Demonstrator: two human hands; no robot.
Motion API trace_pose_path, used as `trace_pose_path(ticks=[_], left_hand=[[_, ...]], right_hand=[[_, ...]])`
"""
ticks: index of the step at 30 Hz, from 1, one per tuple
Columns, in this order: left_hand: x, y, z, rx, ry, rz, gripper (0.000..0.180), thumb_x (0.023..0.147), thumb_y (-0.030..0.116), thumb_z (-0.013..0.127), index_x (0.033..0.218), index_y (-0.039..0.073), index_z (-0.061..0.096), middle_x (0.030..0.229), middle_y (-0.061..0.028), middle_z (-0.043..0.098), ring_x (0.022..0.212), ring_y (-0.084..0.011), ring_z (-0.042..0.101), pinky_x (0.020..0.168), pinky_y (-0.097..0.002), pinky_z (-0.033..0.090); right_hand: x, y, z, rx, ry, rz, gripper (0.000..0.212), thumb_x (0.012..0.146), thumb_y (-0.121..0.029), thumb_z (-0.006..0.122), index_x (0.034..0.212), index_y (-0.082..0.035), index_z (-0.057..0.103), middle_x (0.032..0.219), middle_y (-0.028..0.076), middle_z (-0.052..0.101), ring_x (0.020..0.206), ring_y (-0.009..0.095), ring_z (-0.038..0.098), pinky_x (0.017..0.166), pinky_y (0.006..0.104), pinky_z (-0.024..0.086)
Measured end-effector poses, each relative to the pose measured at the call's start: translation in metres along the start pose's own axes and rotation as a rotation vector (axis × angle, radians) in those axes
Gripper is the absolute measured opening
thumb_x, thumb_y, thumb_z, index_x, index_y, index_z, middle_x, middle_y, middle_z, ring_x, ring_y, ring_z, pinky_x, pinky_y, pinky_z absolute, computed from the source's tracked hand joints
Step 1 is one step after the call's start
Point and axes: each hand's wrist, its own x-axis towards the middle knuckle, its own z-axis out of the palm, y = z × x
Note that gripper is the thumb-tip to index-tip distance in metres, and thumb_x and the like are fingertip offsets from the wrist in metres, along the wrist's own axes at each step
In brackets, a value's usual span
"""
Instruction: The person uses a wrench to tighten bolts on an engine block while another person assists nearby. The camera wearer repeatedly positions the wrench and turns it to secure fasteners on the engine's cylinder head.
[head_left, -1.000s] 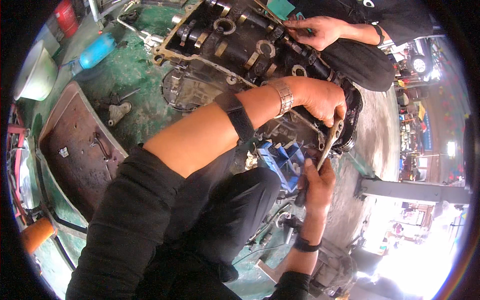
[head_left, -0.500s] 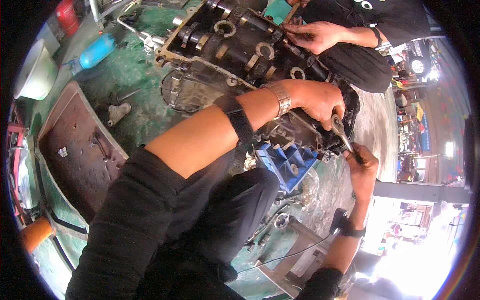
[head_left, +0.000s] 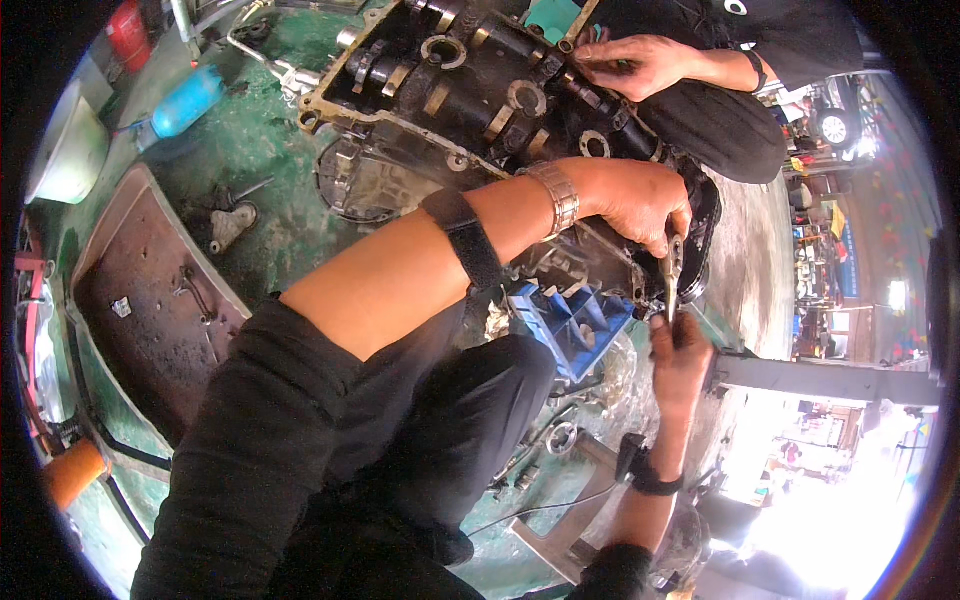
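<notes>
As the left forearm [head_left: 400,275] slants up from the lower left, crossing the near edge of the engine cylinder head [head_left: 470,105] at upper centre, the left grip [head_left: 640,205] curls down right of centre, closed over a ratchet wrench's [head_left: 673,275] head. Its handle points down the frame into the right grip [head_left: 682,360], wrapped round the lower end; that forearm rises steeply from the lower edge.

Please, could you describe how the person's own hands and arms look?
The left hand is ungloved, with a black sleeve, black forearm strap and silver link band at the wrist. The right hand, also ungloved, has a dark sleeve and black wristband; a thin cable seems to run from it.
</notes>
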Motion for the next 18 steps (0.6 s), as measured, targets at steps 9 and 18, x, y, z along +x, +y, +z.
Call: trace_pose_path(ticks=[9,18], left_hand=[[0.000,-0.001,-0.004,-0.078,-0.043,0.011,0.024,0.073,0.017,0.068,0.092,0.003,0.071,0.087,-0.0159,0.070,0.078,-0.0279,0.068,0.072,-0.0375,0.052],[0.003,-0.007,-0.002,-0.069,-0.040,-0.010,0.026,0.076,0.012,0.060,0.097,0.002,0.070,0.093,-0.0175,0.070,0.085,-0.0298,0.067,0.079,-0.0390,0.051]], right_hand=[[-0.027,-0.056,0.067,0.841,-0.073,0.308,0.018,0.096,-0.022,0.057,0.104,-0.006,0.054,0.068,-0.001,0.051,0.051,0.008,0.045,0.044,0.0214,0.037],[-0.019,-0.090,0.110,1.057,0.137,0.412,0.033,0.096,-0.015,0.055,0.127,-0.004,0.047,0.096,0.003,0.057,0.072,0.011,0.053,0.057,0.0246,0.045]])
